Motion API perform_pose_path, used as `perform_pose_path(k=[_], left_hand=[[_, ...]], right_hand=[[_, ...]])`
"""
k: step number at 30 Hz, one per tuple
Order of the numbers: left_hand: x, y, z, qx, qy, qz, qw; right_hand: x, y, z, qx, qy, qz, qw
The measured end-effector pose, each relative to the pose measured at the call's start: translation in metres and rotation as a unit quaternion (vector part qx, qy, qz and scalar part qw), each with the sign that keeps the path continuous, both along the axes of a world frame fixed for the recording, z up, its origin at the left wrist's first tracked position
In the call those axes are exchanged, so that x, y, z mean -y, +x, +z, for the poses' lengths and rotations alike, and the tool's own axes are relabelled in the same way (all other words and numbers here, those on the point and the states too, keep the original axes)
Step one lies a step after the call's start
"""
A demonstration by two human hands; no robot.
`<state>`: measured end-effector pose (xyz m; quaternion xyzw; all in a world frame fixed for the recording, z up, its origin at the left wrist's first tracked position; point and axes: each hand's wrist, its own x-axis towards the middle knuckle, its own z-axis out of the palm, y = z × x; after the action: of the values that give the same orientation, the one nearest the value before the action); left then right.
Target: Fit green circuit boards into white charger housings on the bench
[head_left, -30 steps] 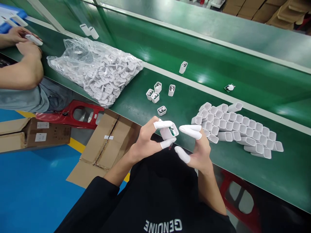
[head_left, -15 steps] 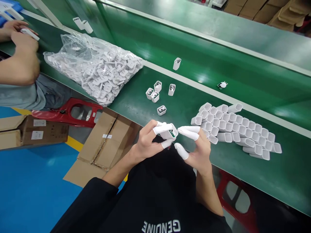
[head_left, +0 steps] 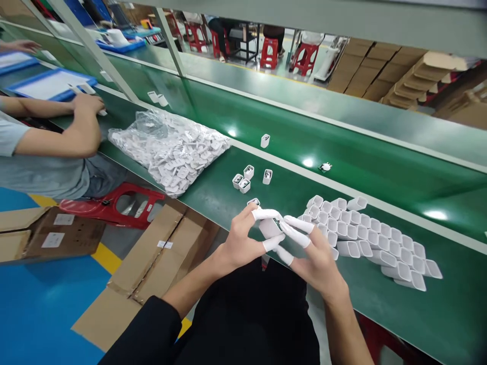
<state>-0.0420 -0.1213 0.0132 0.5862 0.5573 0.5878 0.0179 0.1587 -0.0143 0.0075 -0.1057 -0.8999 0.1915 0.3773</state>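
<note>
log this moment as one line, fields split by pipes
left hand: holds white case | right hand: at case's open end | green table: case cluster, plastic bag

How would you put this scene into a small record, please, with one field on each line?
Left hand: holds a white case, with white covers on fingers
Right hand: fingertips at the case's open end, also covered; grip unclear
Inside held case: something green, partly hidden
Surface: green bench
Beyond hands: three filled cases close together, another beside them
Person's right: many open-ended white cases, lying side by side
Person's left: clear bag of small white parts
Nearby person: a hand at the far left
</note>
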Motion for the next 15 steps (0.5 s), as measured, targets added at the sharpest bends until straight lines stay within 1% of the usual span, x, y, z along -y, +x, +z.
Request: perform_pose_path(k=[2, 3, 5, 7, 9, 11, 13, 15], left_hand=[[-0.009, 0.003, 0.012, 0.038, -0.013, -0.009, 0.999], [-0.012, 0.004, 0.017, 0.054, -0.022, -0.014, 0.998], [-0.015, 0.004, 0.024, 0.093, -0.043, -0.03, 0.994], [-0.014, 0.0, 0.027, 0.151, -0.069, -0.073, 0.983], [-0.011, -0.008, 0.026, 0.216, -0.1, -0.146, 0.96], [-0.008, -0.015, 0.019, 0.266, -0.115, -0.201, 0.936], [-0.006, -0.018, 0.011, 0.303, -0.101, -0.207, 0.925], [-0.006, -0.016, 0.003, 0.338, -0.075, -0.181, 0.921]], right_hand=[[-0.012, 0.001, 0.011, -0.019, 0.056, -0.007, 0.998], [-0.017, 0.001, 0.016, -0.028, 0.071, -0.007, 0.997], [-0.023, 0.0, 0.023, -0.038, 0.068, 0.002, 0.997], [-0.026, -0.004, 0.025, -0.053, 0.028, 0.011, 0.998], [-0.026, -0.011, 0.021, -0.075, -0.054, 0.019, 0.996], [-0.024, -0.022, 0.014, -0.11, -0.178, 0.035, 0.977], [-0.022, -0.035, 0.006, -0.148, -0.301, 0.058, 0.94], [-0.019, -0.048, 0.001, -0.174, -0.382, 0.07, 0.905]])
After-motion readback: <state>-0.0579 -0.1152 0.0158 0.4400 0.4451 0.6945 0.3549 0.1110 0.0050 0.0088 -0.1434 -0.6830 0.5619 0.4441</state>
